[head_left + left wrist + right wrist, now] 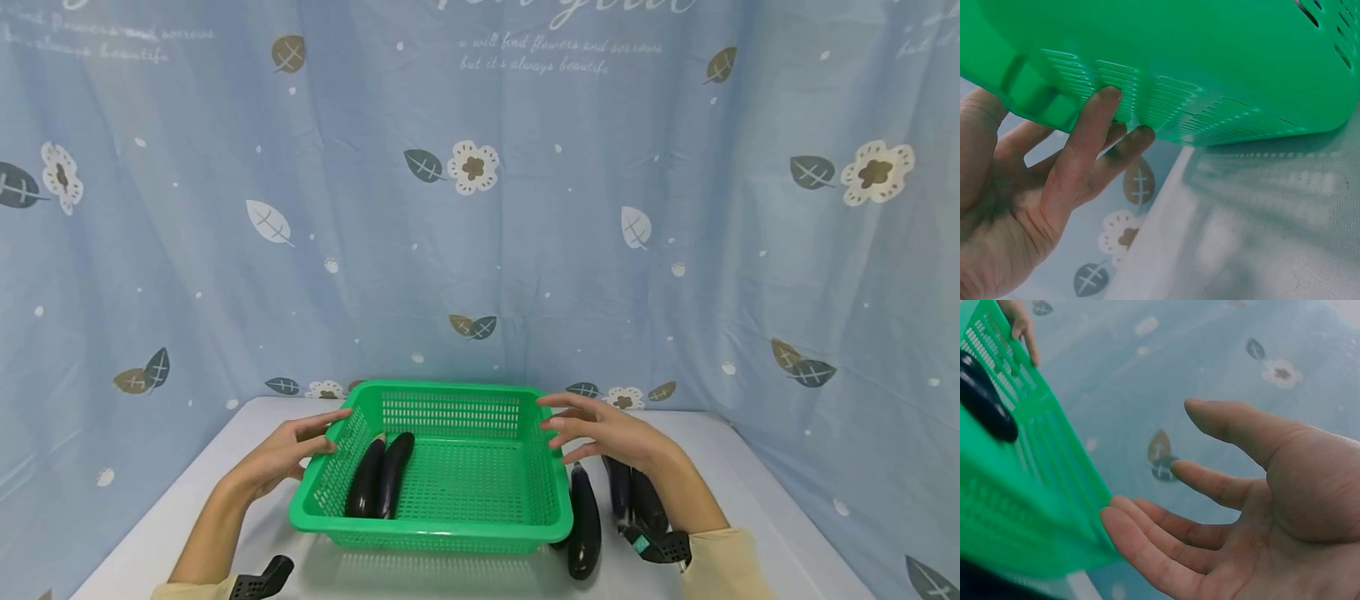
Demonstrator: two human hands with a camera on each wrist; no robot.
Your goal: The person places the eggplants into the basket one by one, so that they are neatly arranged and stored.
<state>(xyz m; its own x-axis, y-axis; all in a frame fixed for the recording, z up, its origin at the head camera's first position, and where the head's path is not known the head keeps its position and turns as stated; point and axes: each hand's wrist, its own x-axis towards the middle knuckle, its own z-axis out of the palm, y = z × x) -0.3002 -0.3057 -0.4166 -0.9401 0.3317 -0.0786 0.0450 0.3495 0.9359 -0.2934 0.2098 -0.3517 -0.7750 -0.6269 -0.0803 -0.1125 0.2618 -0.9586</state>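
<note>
Between the left hand [273, 458] and the right hand [615, 431], both with fingers loosely spread, was a green basket [435, 527] containing two eggplants [364, 483]; left fingertips [1109, 95] touched its outer side. Other eggplants [584, 529] lay at right on the white table [780, 517].

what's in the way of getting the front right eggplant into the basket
The green basket itself: its right wall stands between that eggplant and the inside; the right hand is farther back along it.
</note>
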